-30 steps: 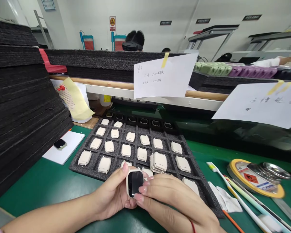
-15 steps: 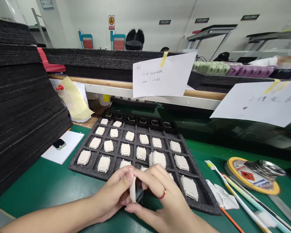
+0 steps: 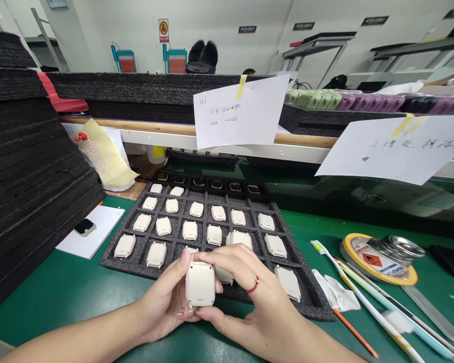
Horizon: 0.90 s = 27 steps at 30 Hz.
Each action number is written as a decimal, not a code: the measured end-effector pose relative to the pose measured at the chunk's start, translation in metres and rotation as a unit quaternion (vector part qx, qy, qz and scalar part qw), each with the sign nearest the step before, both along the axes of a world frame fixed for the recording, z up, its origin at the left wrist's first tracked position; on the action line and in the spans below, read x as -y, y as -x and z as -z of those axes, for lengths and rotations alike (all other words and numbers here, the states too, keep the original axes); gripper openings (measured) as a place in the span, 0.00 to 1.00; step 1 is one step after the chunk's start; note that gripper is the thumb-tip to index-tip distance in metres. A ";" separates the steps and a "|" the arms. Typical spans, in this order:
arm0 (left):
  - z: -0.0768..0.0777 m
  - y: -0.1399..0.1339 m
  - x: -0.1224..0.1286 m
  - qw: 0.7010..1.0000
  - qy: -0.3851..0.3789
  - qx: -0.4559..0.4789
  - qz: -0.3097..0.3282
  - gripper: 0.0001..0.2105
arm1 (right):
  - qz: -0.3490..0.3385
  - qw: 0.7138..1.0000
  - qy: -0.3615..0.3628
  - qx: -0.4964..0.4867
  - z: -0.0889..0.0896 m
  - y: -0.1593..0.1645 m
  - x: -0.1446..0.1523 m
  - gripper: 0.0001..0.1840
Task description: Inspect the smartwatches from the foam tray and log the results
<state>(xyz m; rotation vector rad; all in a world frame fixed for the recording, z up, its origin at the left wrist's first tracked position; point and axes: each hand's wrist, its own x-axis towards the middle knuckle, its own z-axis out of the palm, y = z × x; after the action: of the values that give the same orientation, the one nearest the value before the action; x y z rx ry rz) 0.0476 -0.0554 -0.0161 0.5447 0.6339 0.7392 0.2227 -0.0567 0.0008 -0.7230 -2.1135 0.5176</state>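
Between my two hands is a cream smartwatch case (image 3: 200,283), held upright with its back, small screw corners and a row of contacts facing me. My left hand (image 3: 165,297) grips it from the left and behind, thumb at the top corner. My right hand (image 3: 251,297) closes on its right side, index finger along the top edge and thumb at the bottom. Just beyond my hands lies a black foam tray (image 3: 136,263) with many similar cream watch cases (image 3: 156,254) in its compartments. My hands hide part of the nearest row.
A green watch (image 3: 84,227) lies on white paper (image 3: 102,234) at left, beside stacked black foam sheets (image 3: 34,176). At right are a toothbrush (image 3: 348,280), a white wipe (image 3: 336,292), an orange stick (image 3: 355,333) and a round labelled container (image 3: 378,259). A shelf (image 3: 166,138) crosses behind.
The watch case has turned from edge-on to showing its back toward me. Both hands still hold it. The whole view has shifted slightly, with the scene moving left.
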 end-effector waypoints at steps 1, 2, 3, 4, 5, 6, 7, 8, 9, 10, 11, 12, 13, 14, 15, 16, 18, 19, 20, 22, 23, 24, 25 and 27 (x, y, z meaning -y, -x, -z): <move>0.000 0.000 0.000 1.000 -0.003 0.000 0.001 0.28 | -0.002 1.000 0.001 0.004 0.000 0.000 0.001 0.32; 0.000 -0.001 0.001 1.000 -0.005 0.000 0.001 0.28 | -0.002 1.000 0.000 0.007 0.000 0.000 0.001 0.31; 0.001 -0.001 0.001 1.000 -0.005 0.000 0.000 0.27 | 0.000 1.000 -0.003 0.011 0.000 0.000 0.001 0.31; 0.001 -0.002 0.002 1.000 -0.005 0.000 -0.002 0.27 | 0.005 1.000 -0.009 0.015 -0.001 -0.001 0.000 0.29; 0.002 -0.002 0.002 1.000 -0.009 0.001 0.000 0.26 | 0.016 1.000 -0.019 0.016 -0.002 -0.004 -0.002 0.28; 0.003 -0.002 0.002 1.000 -0.016 0.003 0.005 0.26 | 0.034 0.999 -0.029 0.017 -0.004 -0.007 -0.006 0.27; 0.004 -0.002 0.002 1.000 -0.027 0.005 0.014 0.25 | 0.059 0.997 -0.040 0.017 -0.006 -0.011 -0.010 0.25; 0.006 -0.001 0.002 0.999 -0.041 0.006 0.023 0.24 | 0.089 0.995 -0.045 0.019 -0.007 -0.017 -0.015 0.23; 0.007 -0.001 0.002 0.998 -0.056 0.005 0.032 0.23 | 0.121 0.991 -0.042 0.025 -0.009 -0.022 -0.021 0.21; 0.008 -0.001 0.001 0.997 -0.072 -0.001 0.038 0.22 | 0.150 0.988 -0.032 0.035 -0.010 -0.029 -0.027 0.19; 0.009 -0.001 0.001 0.995 -0.086 -0.010 0.041 0.21 | 0.172 0.984 -0.015 0.051 -0.011 -0.035 -0.034 0.18; 0.010 -0.001 0.001 0.994 -0.099 -0.025 0.041 0.20 | 0.187 0.980 0.006 0.073 -0.012 -0.040 -0.039 0.17; 0.011 -0.001 0.001 0.992 -0.110 -0.041 0.045 0.19 | 0.197 0.975 0.029 0.097 -0.012 -0.045 -0.044 0.16; 0.012 -0.001 0.002 0.990 -0.121 -0.058 0.051 0.19 | 0.200 0.971 0.052 0.120 -0.012 -0.050 -0.048 0.16; 0.013 -0.001 0.002 0.986 -0.133 -0.077 0.061 0.19 | 0.197 0.967 0.077 0.141 -0.011 -0.054 -0.051 0.17; 0.014 -0.001 0.003 0.982 -0.146 -0.098 0.074 0.19 | 0.190 0.963 0.105 0.160 -0.011 -0.057 -0.054 0.17; 0.016 -0.002 0.005 0.968 -0.175 -0.142 0.108 0.20 | 0.165 0.957 0.153 0.185 -0.010 -0.061 -0.055 0.20; 0.018 -0.003 0.006 0.959 -0.192 -0.167 0.126 0.21 | 0.150 0.955 0.169 0.191 -0.011 -0.062 -0.054 0.23; 0.019 -0.003 0.007 0.945 -0.215 -0.198 0.143 0.20 | 0.137 0.956 0.177 0.191 -0.012 -0.063 -0.053 0.26; 0.023 -0.006 0.010 0.904 -0.280 -0.268 0.179 0.18 | 0.115 0.960 0.175 0.187 -0.015 -0.063 -0.051 0.34; 0.025 -0.008 0.010 0.877 -0.322 -0.297 0.199 0.16 | 0.105 0.962 0.170 0.188 -0.017 -0.061 -0.049 0.36; 0.027 -0.010 0.011 0.847 -0.368 -0.315 0.220 0.13 | 0.096 0.962 0.166 0.192 -0.019 -0.060 -0.048 0.35; 0.029 -0.013 0.011 0.820 -0.412 -0.317 0.239 0.11 | 0.089 0.962 0.163 0.200 -0.022 -0.057 -0.047 0.33; 0.034 -0.018 0.009 0.787 -0.477 -0.289 0.263 0.11 | 0.087 0.957 0.161 0.225 -0.027 -0.051 -0.048 0.27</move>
<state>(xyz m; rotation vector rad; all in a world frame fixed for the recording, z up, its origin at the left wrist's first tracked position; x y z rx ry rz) 0.0658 -0.0649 -0.0501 1.8660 0.5832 0.2874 0.2741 -0.0086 0.0283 -1.3045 -2.3724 0.6563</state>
